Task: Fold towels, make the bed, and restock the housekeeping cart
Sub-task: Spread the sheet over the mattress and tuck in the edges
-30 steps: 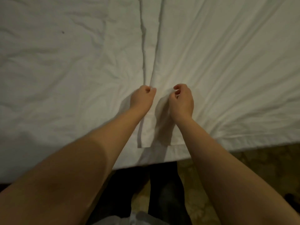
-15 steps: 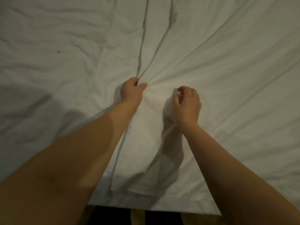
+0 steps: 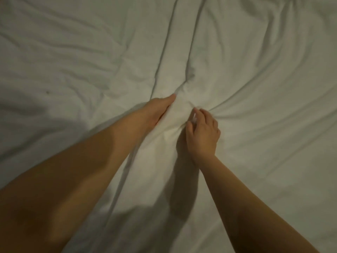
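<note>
At frame centre, left hand and right hand pinch the sheet; uneven tugging could skew it.

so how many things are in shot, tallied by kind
hands: 2 (left hand, right hand)
white sheet: 1
dark speck on the sheet: 1
total: 4
</note>
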Demonstrator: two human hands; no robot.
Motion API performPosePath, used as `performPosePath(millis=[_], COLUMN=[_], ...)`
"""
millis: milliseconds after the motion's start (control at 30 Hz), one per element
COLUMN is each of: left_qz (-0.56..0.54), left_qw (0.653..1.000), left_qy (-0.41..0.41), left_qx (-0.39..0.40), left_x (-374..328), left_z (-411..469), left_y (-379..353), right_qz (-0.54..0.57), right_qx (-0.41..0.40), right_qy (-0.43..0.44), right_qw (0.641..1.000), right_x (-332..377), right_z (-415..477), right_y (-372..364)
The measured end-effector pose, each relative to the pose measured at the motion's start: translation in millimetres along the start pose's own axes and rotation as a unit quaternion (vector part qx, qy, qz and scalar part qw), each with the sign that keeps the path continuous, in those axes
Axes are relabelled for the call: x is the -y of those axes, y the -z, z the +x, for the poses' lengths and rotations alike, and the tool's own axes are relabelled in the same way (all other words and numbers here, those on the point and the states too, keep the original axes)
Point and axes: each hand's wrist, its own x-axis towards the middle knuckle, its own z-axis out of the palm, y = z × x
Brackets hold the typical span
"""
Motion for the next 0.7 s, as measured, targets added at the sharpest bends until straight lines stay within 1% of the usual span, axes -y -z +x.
performPosePath(millis=[100,167,200,233,267,333,367,433,500,567,700], left_qz=[-0.007,-0.034,-0.038,-0.030,0.014,0.134,0.161,0.126,0.087,0.069,0.041], left_qw=[0.997,0.995,0.997,0.999,0.996,0.961,0.945,0.942,0.954,0.967,0.989], left_qy=[0.044,0.067,0.052,0.010,-0.058,-0.176,-0.207,-0.225,-0.200,-0.165,-0.117], left_qx=[0.065,0.060,0.035,-0.009,-0.063,-0.165,-0.195,-0.213,-0.207,-0.181,-0.086], left_x=[-22,-30,-31,-30,-28,-23,-18,-12,-10,-20,-61], left_z=[12,18,22,30,39,47,49,50,56,63,79], left_y=[-10,-13,-12,-8,-1,15,21,28,28,26,14], right_qz=[0.016,0.016,0.013,0.013,0.015,0.017,0.016,0.012,0.003,-0.007,-0.019], right_qx=[-0.023,-0.039,-0.049,-0.058,-0.063,-0.068,-0.071,-0.076,-0.070,-0.061,-0.058], right_qy=[-0.004,0.000,0.000,-0.003,-0.008,-0.009,-0.007,-0.005,-0.006,-0.007,0.001], right_qw=[1.000,0.999,0.999,0.998,0.998,0.997,0.997,0.997,0.998,0.998,0.998], right_x=[1,2,2,2,2,2,2,2,2,1,6], right_z=[16,26,32,38,44,57,63,76,88,101,132], right_y=[5,7,9,11,13,15,16,14,11,7,2])
